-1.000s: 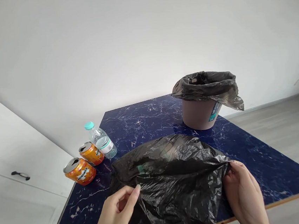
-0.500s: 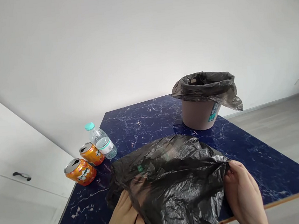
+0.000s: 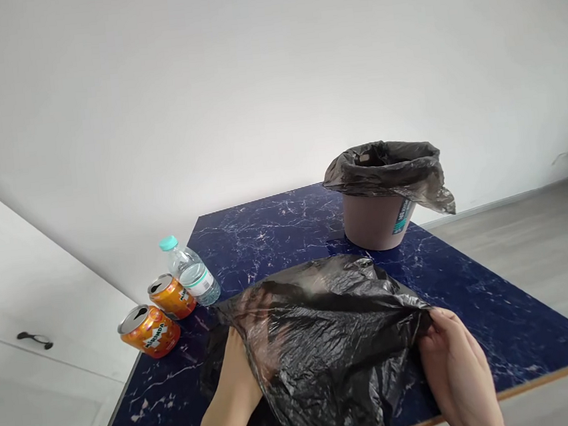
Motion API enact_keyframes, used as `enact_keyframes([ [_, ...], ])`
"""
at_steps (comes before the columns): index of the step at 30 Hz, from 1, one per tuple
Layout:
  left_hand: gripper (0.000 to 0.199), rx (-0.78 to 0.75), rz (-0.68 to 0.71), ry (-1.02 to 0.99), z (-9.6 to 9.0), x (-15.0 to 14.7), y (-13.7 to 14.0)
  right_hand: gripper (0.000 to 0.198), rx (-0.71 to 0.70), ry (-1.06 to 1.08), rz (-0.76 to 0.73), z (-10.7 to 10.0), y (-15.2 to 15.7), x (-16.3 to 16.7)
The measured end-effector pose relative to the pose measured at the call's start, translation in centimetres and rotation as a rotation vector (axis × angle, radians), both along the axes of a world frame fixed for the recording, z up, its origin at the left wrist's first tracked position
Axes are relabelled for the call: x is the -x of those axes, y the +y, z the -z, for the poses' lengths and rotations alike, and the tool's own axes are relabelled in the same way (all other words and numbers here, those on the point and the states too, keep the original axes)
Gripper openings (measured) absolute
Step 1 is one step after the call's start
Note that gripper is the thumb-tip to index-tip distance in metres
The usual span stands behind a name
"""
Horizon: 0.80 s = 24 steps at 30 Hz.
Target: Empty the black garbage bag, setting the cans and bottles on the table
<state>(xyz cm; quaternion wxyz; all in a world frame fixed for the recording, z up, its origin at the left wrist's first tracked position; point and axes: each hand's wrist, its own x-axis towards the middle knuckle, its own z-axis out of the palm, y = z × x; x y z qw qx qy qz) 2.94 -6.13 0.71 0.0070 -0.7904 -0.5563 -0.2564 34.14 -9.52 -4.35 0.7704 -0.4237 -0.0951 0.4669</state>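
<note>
Across a blue marbled counter (image 3: 266, 231), the left hand (image 3: 266, 335) extends inside a black plastic bag (image 3: 342, 355), fingers apart, while the right hand's (image 3: 454, 364) grip pinches its edge.

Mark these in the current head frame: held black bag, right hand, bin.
held black bag (image 3: 334, 342): head view, on the crumpled middle of the plastic
right hand (image 3: 458, 367): head view, on the middle of the hand
bin (image 3: 371, 223): head view, on its outer wall
</note>
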Motion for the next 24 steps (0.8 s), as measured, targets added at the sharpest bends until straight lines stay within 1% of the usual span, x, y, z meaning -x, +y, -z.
enact_keyframes([
  [4, 0.062, -0.055, -0.028, 0.011, 0.6, 0.7, 1.7, 0.021, -0.004, -0.008, -0.002, -0.1, 0.0, 0.1],
  [8, 0.053, -0.091, -0.032, 0.001, 0.6, 1.8, 2.0, 0.021, -0.017, 0.002, 0.010, -0.2, 0.1, 0.1],
  [12, 0.051, -0.039, -0.004, 0.021, 0.2, 2.5, 1.8, 0.021, -0.026, 0.007, 0.012, -0.1, 0.2, 0.0],
  [17, 0.047, 0.019, -0.037, -0.003, -0.5, 2.9, 1.2, 0.019, -0.036, 0.057, -0.014, -0.5, 0.4, -0.2],
  [19, 0.043, 0.036, -0.013, -0.012, -1.0, 3.1, 0.8, 0.026, -0.034, 0.073, -0.032, -1.0, 0.4, -0.2],
  [21, 0.041, 0.056, 0.007, -0.035, -1.6, 3.2, 0.4, 0.044, -0.016, 0.046, -0.045, -1.4, 0.2, -0.1],
  [24, 0.046, 0.114, -0.010, -0.113, -2.5, 3.5, -0.4, 0.071, 0.052, -0.111, -0.080, -1.6, -0.2, 0.1],
])
